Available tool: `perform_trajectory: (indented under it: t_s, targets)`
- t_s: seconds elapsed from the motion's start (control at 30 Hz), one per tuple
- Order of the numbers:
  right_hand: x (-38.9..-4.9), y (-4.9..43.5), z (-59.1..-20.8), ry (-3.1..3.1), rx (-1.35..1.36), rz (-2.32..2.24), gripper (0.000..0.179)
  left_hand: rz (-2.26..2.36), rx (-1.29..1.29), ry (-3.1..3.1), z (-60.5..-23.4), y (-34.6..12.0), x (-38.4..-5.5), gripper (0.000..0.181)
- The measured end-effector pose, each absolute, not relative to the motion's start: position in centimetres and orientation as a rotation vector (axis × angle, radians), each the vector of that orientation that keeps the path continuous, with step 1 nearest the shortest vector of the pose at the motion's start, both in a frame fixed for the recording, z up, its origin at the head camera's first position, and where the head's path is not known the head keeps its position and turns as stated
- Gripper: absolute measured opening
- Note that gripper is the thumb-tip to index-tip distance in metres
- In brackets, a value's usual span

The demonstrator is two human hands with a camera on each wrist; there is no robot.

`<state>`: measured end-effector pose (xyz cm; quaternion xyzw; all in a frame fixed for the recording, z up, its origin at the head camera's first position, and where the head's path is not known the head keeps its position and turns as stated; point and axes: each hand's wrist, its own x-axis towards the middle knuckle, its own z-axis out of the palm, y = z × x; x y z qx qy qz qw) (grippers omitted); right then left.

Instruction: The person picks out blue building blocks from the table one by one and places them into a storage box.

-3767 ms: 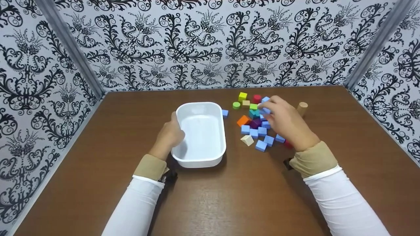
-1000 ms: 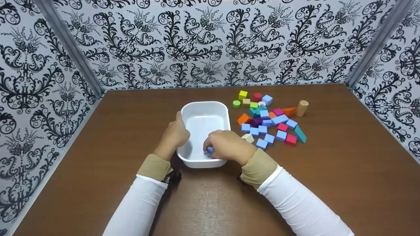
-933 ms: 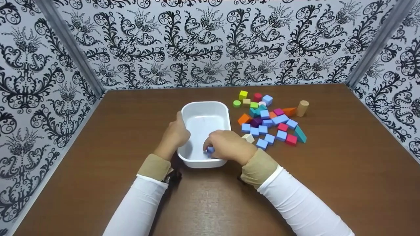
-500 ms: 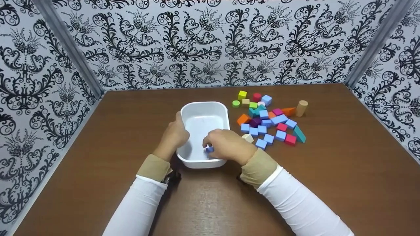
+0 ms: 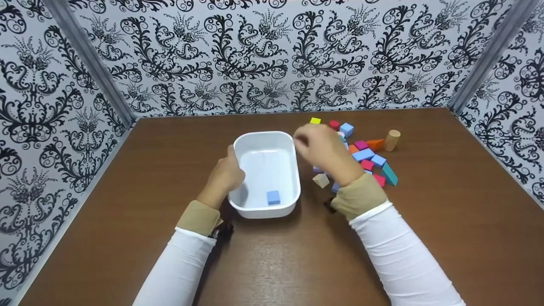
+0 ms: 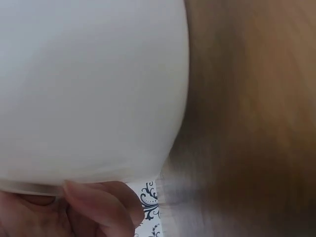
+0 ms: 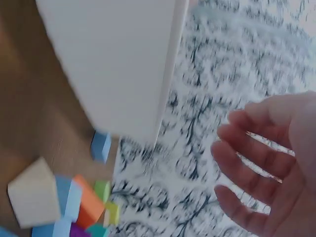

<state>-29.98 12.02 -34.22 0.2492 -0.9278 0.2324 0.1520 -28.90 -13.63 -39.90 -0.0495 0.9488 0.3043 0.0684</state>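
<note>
My left hand (image 5: 227, 173) grips the left rim of a white rectangular tub (image 5: 263, 214); in the left wrist view its fingers (image 6: 98, 205) curl at the rim. A single blue block (image 5: 273, 197) lies inside, near the front wall. Just right of the tub, my right hand (image 5: 323, 148) is raised over the loose toy blocks, hiding part of them. In the right wrist view its fingers (image 7: 252, 163) are loosely bent with nothing between them. Below it, a cream triangular block (image 5: 321, 180) lies on the table, and a blue block (image 7: 101, 146) lies close beside the tub.
More blocks spread over the brown table (image 5: 272, 263): a long blue block (image 5: 363, 154), a teal block (image 5: 389, 174), an orange wedge (image 5: 375, 144) and a yellow cube (image 5: 315, 120). A wooden cylinder (image 5: 392, 140) stands at the right. A patterned wall (image 5: 272, 55) borders the table's back.
My right hand carried a blue block from the pile into the tub and let it go, then lifted out and moved right and away. My left hand stays on the rim.
</note>
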Motion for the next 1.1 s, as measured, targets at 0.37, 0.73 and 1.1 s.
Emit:
perform_trajectory:
  t_s: [0.37,0.73,1.1]
  targets:
    - [-34.5,12.1,-36.8,-2.925,0.540,0.627,0.049,0.887,-0.170,2.857,-39.6,-14.3,-28.4,0.084]
    - [-37.9,11.0,-39.3,-3.088,0.604,0.458,0.053,0.927,-0.143,2.877,-40.1,-13.2,-28.4,0.084]
    - [-38.8,10.3,-39.4,-3.132,0.707,0.447,0.051,0.933,-0.164,2.894,-40.1,-13.5,-28.8,0.084]
